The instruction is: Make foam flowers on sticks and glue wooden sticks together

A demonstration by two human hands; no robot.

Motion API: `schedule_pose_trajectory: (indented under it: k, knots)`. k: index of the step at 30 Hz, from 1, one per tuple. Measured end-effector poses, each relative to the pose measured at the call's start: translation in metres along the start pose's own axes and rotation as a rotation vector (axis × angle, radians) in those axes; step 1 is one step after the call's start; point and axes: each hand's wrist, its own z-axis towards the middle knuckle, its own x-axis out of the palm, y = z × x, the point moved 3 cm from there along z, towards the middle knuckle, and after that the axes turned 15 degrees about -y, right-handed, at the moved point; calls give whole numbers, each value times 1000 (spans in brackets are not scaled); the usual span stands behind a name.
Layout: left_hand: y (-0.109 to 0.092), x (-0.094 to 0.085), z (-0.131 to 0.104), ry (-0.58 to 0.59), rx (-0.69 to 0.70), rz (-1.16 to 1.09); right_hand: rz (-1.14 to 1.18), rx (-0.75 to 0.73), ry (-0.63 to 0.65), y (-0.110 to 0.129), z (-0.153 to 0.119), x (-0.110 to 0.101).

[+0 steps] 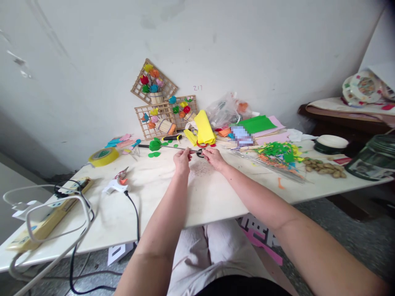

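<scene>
My left hand (182, 159) is closed, its fingertips pinching a thin wire stem (168, 147). At the stem's left end is a green flower (155, 144), which looks like crepe paper. My right hand (215, 158) is closed at the black looped handles of what look like small scissors (201, 153). Their blades point left toward my left fingertips, and the exact contact there is too small to make out. Green petal cutouts (154, 154) lie just below the flower. Behind my hands is folded yellow paper (205, 128).
Flower panels (154, 119) lean on the wall. Yellow tape (104, 156), a glue gun (116, 185) and a corded power strip (46, 218) are left. On the right are paper scraps (274, 152), thin wires (277, 170), peanuts (324, 167) and a glass jar (372, 158).
</scene>
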Motion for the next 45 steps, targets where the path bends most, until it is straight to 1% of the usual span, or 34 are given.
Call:
schedule_pose_trajectory:
  k: [5, 11, 25, 31, 36, 45]
  knots:
    - [2, 0, 2, -1, -12, 2, -56, -29, -33, 0, 1, -1]
    - [2, 0, 1, -8, -26, 5, -59, -28, -1, 3, 0, 0]
    - [4, 1, 2, -8, -46, -1, -1, 69, 4, 4, -3, 1]
    - [2, 1, 1, 11, -39, -8, 1, 48, 0, 6, -4, 1]
    - [4, 1, 2, 3, -34, -17, -19, 32, -2, 5, -4, 1]
    - [1, 0, 2, -18, 30, 21, -106, -49, 12, 1, -3, 2]
